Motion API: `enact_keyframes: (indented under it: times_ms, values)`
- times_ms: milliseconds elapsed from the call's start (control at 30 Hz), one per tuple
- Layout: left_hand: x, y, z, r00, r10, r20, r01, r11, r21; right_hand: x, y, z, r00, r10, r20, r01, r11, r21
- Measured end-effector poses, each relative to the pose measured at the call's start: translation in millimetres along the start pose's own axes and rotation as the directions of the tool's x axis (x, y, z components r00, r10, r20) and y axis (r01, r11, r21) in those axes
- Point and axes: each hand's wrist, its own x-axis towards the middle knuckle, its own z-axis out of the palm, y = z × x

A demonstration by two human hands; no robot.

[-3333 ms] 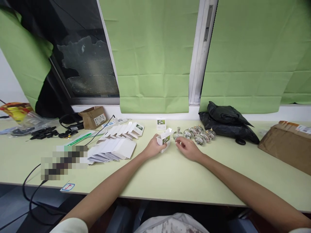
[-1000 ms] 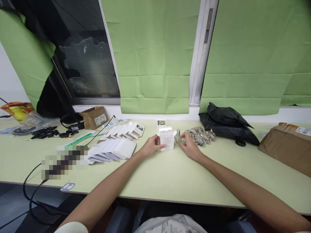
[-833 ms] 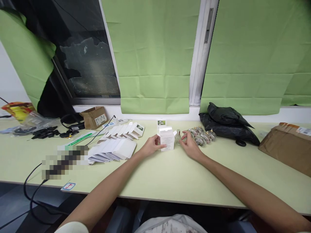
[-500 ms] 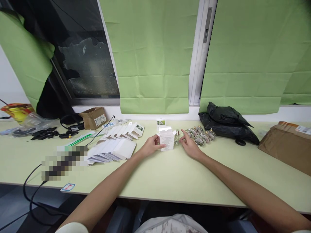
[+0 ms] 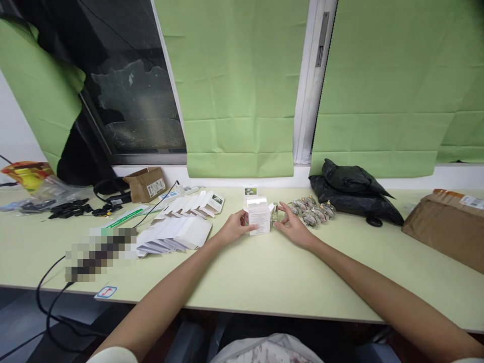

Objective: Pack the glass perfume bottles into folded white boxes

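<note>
A small white carton (image 5: 259,218) stands upright on the table with its top flaps raised. My left hand (image 5: 236,228) grips its left side, the thumb across the front face. Just right of the carton is a small glass bottle (image 5: 275,214), upright. The thumb and forefinger of my right hand (image 5: 293,228) close on this bottle, partly hiding it. Behind the carton stands another white box (image 5: 250,192) with a picture on it. Several round glass bottles (image 5: 310,210) with gold-coloured tops are grouped beyond my right hand.
Flattened white cartons (image 5: 176,234) lie in overlapping rows on the left, near a cable and a green-striped strip (image 5: 126,217). A brown box (image 5: 147,184) sits at the back left. Black plastic bags (image 5: 351,194) and a large cardboard box (image 5: 446,227) occupy the right.
My right hand has shifted slightly left and its fingers have closed on the small glass bottle. My left hand and the carton stay where they were.
</note>
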Motion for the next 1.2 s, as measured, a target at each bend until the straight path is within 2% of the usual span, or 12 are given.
enact_keyframes:
  times_ms: [267,467,667,867,1200]
  values:
    - [1,-1,-1.8,1.0,0.001,-0.01,-0.001,1.0,0.015,-2,-8,0,0.999,-0.048,-0.002,0.048,0.997,-0.052]
    - [3,-6,-5.4,1.0,-0.001,-0.014,0.001,0.999,0.037,-2,-2,1,0.997,-0.072,0.007,0.072,0.994,-0.083]
    - [3,-9,-7.1,1.0,0.0,-0.011,0.0,0.998,0.056,-3,-6,0,0.995,-0.095,0.041,0.096,0.995,-0.041]
    - [3,-8,-7.3,1.0,0.004,-0.013,-0.003,0.999,0.054,-3,-15,-2,0.992,-0.123,0.022,0.123,0.992,-0.039]
    - [3,-6,-5.4,0.999,0.017,-0.033,-0.016,0.999,0.051,-1,-9,3,0.975,-0.22,0.007,0.22,0.975,-0.031]
